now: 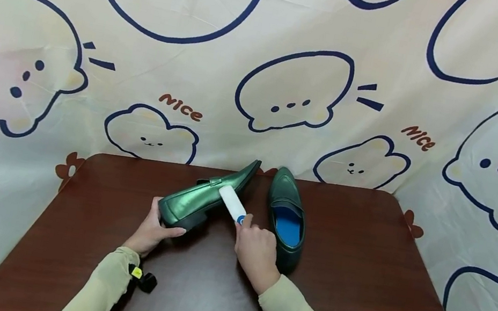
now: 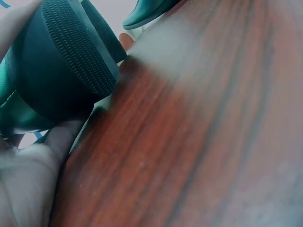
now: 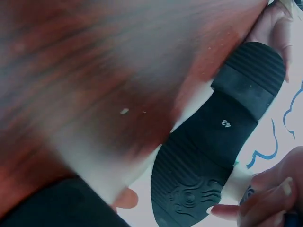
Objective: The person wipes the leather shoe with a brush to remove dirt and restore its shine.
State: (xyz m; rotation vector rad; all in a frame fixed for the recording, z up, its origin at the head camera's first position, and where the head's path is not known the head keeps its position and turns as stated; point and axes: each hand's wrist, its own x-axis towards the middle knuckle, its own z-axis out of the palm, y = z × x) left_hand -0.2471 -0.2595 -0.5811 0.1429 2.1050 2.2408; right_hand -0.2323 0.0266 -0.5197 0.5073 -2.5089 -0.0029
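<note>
In the head view, my left hand [image 1: 152, 231] grips the heel end of a shiny green loafer [image 1: 195, 201], which is tilted with its side turned up and its toe pointing to the far right. My right hand [image 1: 256, 249] holds a white, oblong tool [image 1: 231, 201] with a round blue mark, its front end against the loafer's side. What kind of tool it is I cannot tell. The black sole [image 3: 201, 151], marked 43, shows in the right wrist view, with my right fingers beside it. Up close in the left wrist view is the heel [image 2: 71, 52], my left palm below it.
A second green loafer [image 1: 283, 185] with a blue insole stands upright just right of my right hand. Both shoes are near the back edge of the brown table [image 1: 355, 259]. Behind it hangs a pale cloth [image 1: 222, 75] printed with cartoon animals.
</note>
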